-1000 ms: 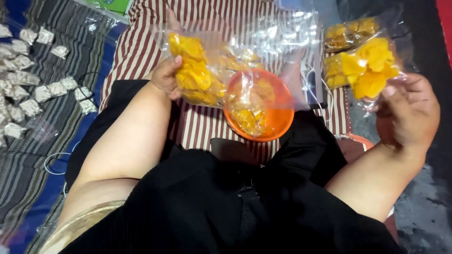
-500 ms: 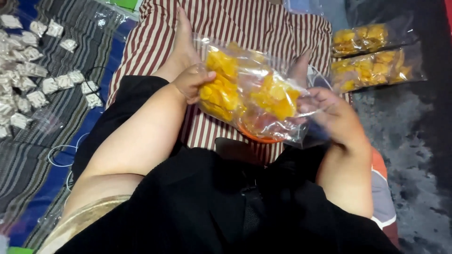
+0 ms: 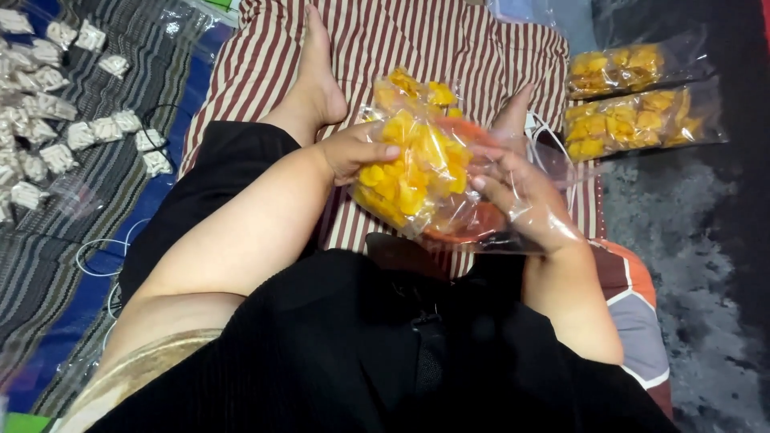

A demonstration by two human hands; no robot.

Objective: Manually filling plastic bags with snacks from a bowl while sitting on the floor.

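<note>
hands point(image 3: 449, 180) on one snack bag point(image 3: 413, 164), two filled bags point(image 3: 634, 100) aside

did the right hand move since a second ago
Yes. The right hand came in from beside the filled bags to the bag of yellow pieces over the striped cloth.

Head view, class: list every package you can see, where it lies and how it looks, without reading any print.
Clear bag of yellow chunks: centre, held between left hand and right hand.
Two filled clear bags: upper right, on the floor.
Small white packets: upper left, scattered on striped cloth.
</note>
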